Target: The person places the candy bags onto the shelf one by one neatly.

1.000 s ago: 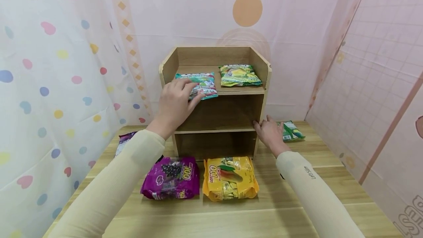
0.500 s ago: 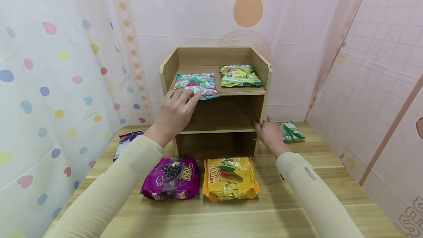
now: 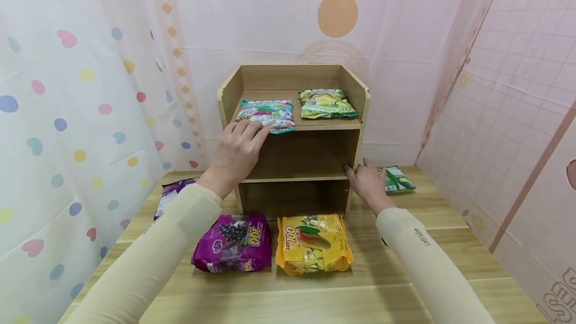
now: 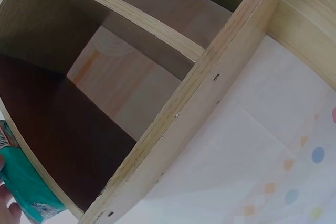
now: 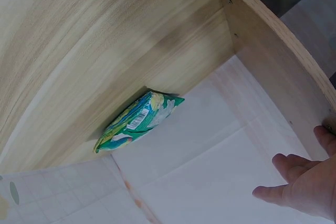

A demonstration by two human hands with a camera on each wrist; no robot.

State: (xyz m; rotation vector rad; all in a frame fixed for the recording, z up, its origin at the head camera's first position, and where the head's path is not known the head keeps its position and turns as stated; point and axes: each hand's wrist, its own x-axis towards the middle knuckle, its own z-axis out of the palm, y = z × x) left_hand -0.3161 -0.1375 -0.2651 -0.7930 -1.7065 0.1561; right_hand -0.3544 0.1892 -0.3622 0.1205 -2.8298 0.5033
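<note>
My left hand (image 3: 236,151) is at the front left of the wooden shelf (image 3: 297,180), bent fingers holding the near edge of a teal candy bag (image 3: 267,110) on the top level. In the left wrist view, fingertips (image 4: 4,195) meet the teal candy bag (image 4: 31,187) at the left border; most of that hand is outside the view. My right hand (image 3: 368,181) touches the shelf's right side, its fingers spread in the right wrist view. A yellow-green candy bag (image 3: 326,103) lies to the right of the teal one.
A purple candy bag (image 3: 234,242) and an orange candy bag (image 3: 313,244) lie on the table (image 3: 288,299) before the shelf. Behind my right hand is a green bag (image 3: 398,179). Another purple bag (image 3: 170,195) is partly hidden by my left arm.
My left hand has drawn down and toward me from over the teal candy bag to its near edge. The bag has shifted slightly back onto the shelf. My right hand has stayed put.
</note>
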